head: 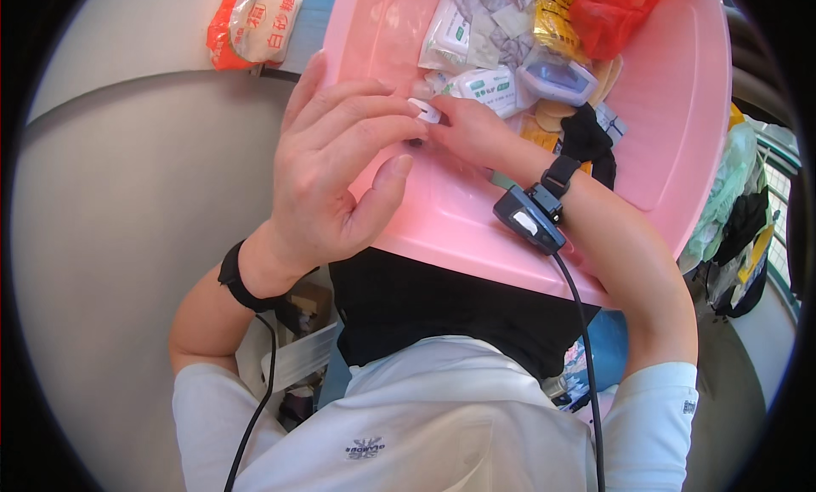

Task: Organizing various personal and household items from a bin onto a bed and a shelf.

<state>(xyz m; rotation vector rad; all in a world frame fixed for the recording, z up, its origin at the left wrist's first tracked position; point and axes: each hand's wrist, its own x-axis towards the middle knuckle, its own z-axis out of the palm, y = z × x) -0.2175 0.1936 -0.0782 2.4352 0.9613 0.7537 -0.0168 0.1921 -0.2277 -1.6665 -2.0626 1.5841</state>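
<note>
A large pink plastic tub (676,109) lies before me, holding a mixed heap. My right hand (468,131) reaches into its near part and pinches a small white object (425,111) with a dark slot. My left hand (344,160) hovers over the tub's left side with its fingers spread. Its fingertips meet or nearly meet the white object, while the thumb stands apart. Just beyond the right hand is a white-and-green pack of wipes (486,89). To the right of that pack sits a clear, bluish plastic container (560,80).
Farther in the tub are yellow packets (553,13), a red plastic bag (615,17) and black cloth (583,135). A bag of white sugar (264,26) stands beyond the tub's left side. Plastic bags (727,186) hang at the right. A cable (581,339) runs from my right wrist device.
</note>
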